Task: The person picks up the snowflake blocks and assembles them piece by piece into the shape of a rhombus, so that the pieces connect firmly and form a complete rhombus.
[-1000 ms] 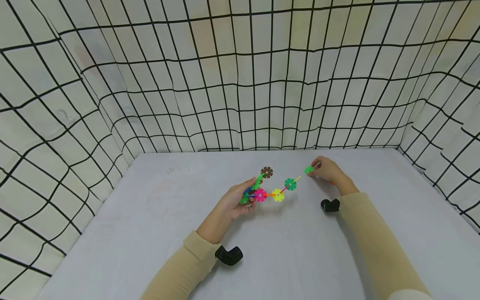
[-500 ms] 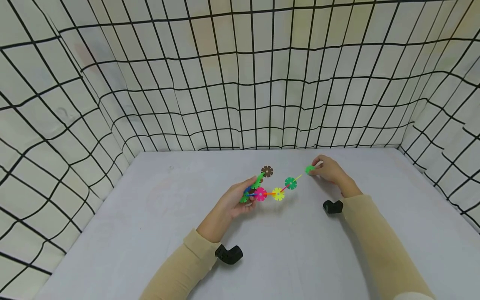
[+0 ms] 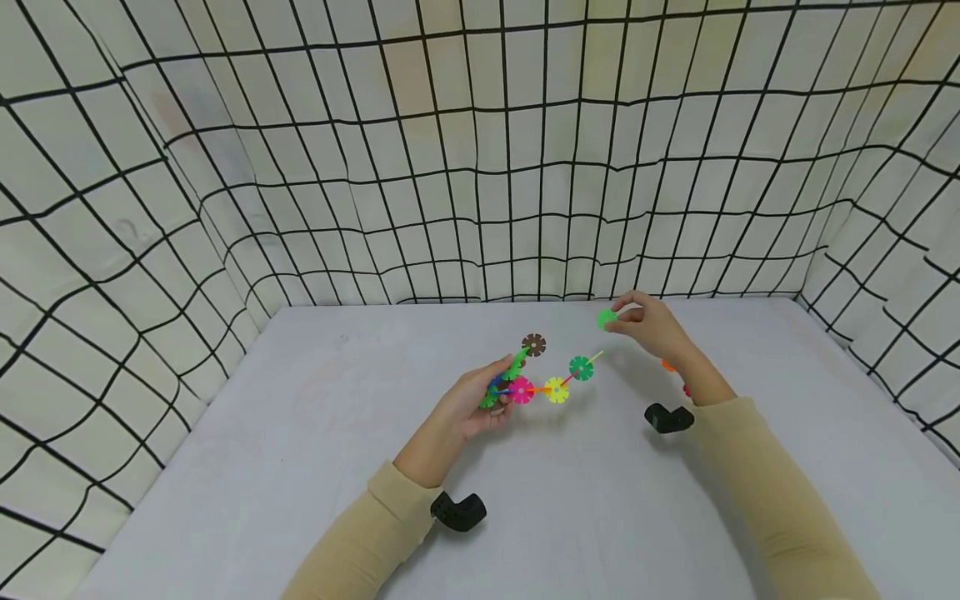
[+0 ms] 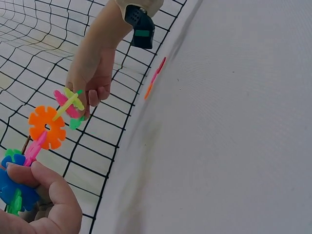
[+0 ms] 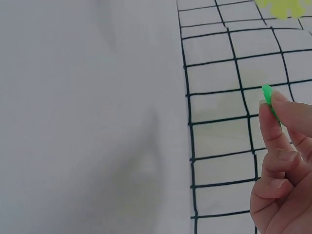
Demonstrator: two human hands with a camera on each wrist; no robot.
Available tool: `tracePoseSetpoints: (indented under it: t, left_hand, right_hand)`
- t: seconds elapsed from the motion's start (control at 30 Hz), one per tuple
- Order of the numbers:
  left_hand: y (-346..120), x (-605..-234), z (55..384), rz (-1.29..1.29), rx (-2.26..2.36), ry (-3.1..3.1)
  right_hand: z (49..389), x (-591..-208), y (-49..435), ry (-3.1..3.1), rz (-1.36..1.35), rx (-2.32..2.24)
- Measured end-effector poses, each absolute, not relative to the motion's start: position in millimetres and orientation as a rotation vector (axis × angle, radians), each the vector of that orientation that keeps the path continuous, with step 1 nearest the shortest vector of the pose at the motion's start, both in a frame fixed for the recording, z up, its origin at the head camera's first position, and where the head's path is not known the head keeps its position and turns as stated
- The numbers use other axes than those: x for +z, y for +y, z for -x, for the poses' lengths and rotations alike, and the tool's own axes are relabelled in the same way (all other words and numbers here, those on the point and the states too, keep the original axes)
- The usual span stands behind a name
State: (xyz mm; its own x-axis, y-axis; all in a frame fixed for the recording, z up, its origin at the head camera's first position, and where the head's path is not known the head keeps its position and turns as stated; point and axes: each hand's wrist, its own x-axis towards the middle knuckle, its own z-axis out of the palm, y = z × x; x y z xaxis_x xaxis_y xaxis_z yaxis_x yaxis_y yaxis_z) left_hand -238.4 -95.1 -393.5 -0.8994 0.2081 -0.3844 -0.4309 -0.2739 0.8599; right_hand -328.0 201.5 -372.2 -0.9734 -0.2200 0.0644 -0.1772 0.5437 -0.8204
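My left hand [image 3: 472, 402] grips one end of a chain of notched plastic snowflake discs, with a blue disc [image 4: 14, 190] under its thumb. The chain runs right through a pink disc [image 3: 521, 390], a yellow disc [image 3: 557, 390] and a dark green disc [image 3: 581, 368] to a yellow disc seen edge-on [image 3: 597, 356]. A brown disc [image 3: 534, 344] tops another branch. Between thumb and forefinger, my right hand [image 3: 651, 327] pinches a loose light green disc [image 3: 606, 319], held above the chain's right end and apart from it in the head view.
An orange disc [image 3: 668, 365] and a red disc [image 3: 687, 390] lie on the white table [image 3: 300, 467], partly hidden by the right forearm. Black netting [image 3: 480, 192] over white cloth encloses the back and sides. Each wrist carries a black camera [image 3: 459, 512].
My right hand has risen and shifted slightly left and away with the light green disc. The orange and red discs show more behind the forearm. The left hand and chain stay put.
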Motion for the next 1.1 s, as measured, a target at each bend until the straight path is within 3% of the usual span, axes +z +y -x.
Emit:
tracePoseSetpoints:
  t: [0.83,1.1]
  left_hand:
    - [-95,-392,237,0.26,2.23,1.569]
    - [-95,-393,237,0.257,2.222,1.572]
  right_hand:
    - [286,-352,165,2.804,0.603,-1.465]
    - [274,-360,151,2.97,0.855,-1.367]
